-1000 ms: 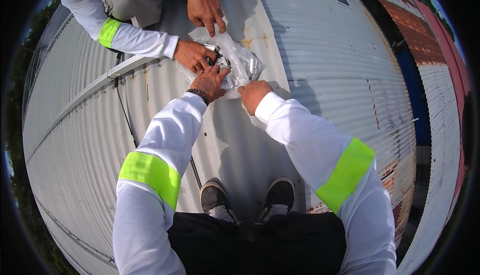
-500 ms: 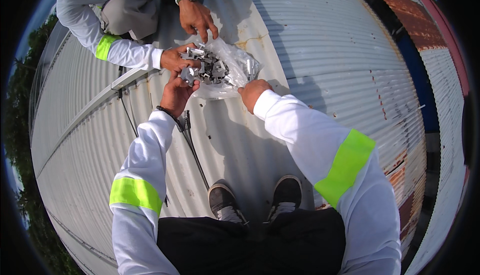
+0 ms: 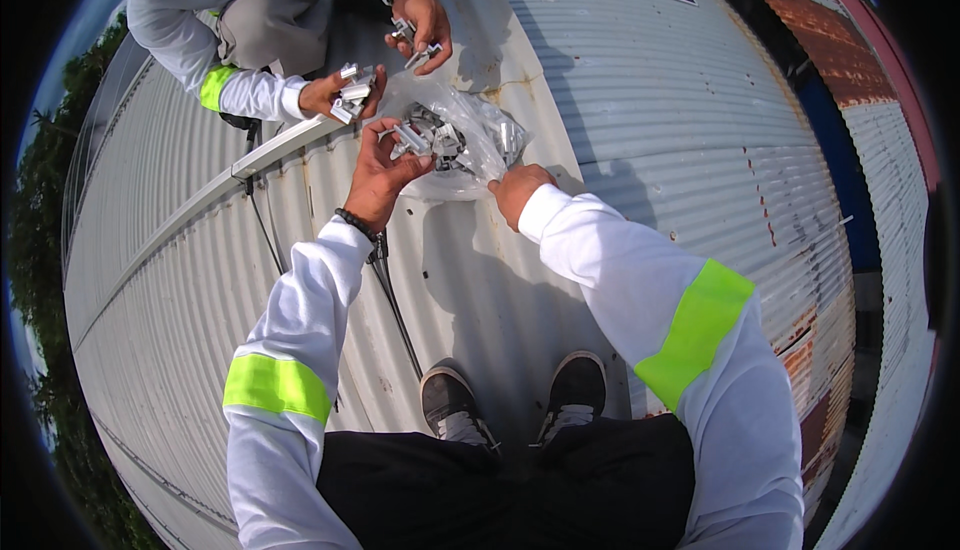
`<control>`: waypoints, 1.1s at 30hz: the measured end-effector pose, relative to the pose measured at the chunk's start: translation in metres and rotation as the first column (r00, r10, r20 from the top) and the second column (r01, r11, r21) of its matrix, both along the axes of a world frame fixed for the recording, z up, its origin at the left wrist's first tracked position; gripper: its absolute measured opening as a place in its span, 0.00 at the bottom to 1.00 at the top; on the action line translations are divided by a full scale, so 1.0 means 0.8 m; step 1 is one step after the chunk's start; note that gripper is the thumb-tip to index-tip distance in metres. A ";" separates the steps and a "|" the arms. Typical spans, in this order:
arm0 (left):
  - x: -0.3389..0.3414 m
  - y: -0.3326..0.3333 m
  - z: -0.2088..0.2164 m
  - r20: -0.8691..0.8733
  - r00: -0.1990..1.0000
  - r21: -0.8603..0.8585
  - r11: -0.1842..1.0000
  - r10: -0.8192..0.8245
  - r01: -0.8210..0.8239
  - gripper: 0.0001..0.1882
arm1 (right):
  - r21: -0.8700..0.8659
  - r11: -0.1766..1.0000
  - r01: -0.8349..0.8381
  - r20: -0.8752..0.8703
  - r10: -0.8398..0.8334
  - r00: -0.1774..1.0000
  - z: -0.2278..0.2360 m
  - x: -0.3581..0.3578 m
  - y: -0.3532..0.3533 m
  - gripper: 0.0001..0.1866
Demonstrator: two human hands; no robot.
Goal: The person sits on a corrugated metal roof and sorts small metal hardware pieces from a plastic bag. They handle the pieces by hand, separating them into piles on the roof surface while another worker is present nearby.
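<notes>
A clear plastic bag [image 3: 470,125] with several silvery metal clamps [image 3: 445,145] inside lies on the roof ahead of me. My left hand [image 3: 378,178] is closed at the bag's left side, a metal clamp [image 3: 411,140] pinched between thumb and fingers. On the right, my right hand [image 3: 520,193] grips the bag's near edge between thumb and fingers. Beyond the bag, a co-worker's hand [image 3: 326,97] on the left holds several clamps [image 3: 354,95]. The co-worker's other hand [image 3: 424,20] carries a few more small metal pieces [image 3: 425,54] above the bag.
Corrugated metal roofing [image 3: 500,280] spreads under my shoes [image 3: 450,395]. A long metal rail [image 3: 285,148] runs along the left, with black cables [image 3: 398,310] nearer me. The co-worker crouches at the upper left. A dark gap [image 3: 838,160] separates the roofs at right.
My left hand has moved right and slightly up, over the bag's opening, still with a clamp. The co-worker's hands have drawn up and apart from the bag with clamps in them.
</notes>
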State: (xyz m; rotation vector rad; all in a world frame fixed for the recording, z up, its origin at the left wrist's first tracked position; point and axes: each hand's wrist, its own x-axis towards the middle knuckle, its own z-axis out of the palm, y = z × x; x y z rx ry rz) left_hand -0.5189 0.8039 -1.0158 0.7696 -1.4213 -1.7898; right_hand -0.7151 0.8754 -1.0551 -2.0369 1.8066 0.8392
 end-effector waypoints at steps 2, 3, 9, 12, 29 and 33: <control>0.002 0.001 -0.004 -0.005 1.000 0.003 1.000 -0.004 0.004 0.31 | -0.004 1.000 0.005 -0.002 -0.005 1.000 0.000 0.000 0.001 0.33; 0.003 0.001 -0.005 -0.010 1.000 0.016 1.000 -0.007 0.007 0.30 | -0.004 1.000 0.008 -0.005 -0.008 1.000 0.000 0.000 0.001 0.34; 0.010 -0.001 -0.007 -0.021 1.000 0.048 0.999 -0.022 0.023 0.30 | -0.001 1.000 0.008 0.010 -0.008 1.000 0.001 -0.002 0.004 0.34; 0.013 -0.004 -0.008 -0.038 0.999 0.061 0.998 -0.017 0.019 0.30 | 0.000 1.000 0.012 0.014 -0.012 1.000 0.001 -0.001 0.004 0.34; 0.041 0.009 -0.053 0.452 0.787 0.161 0.906 -0.420 0.392 0.31 | -0.046 0.998 -0.042 0.045 0.044 0.998 -0.004 -0.005 0.006 0.27; 0.052 0.006 -0.071 0.461 0.778 0.126 0.899 -0.428 0.420 0.32 | 0.029 0.999 0.019 0.030 -0.020 0.999 -0.002 -0.002 0.004 0.35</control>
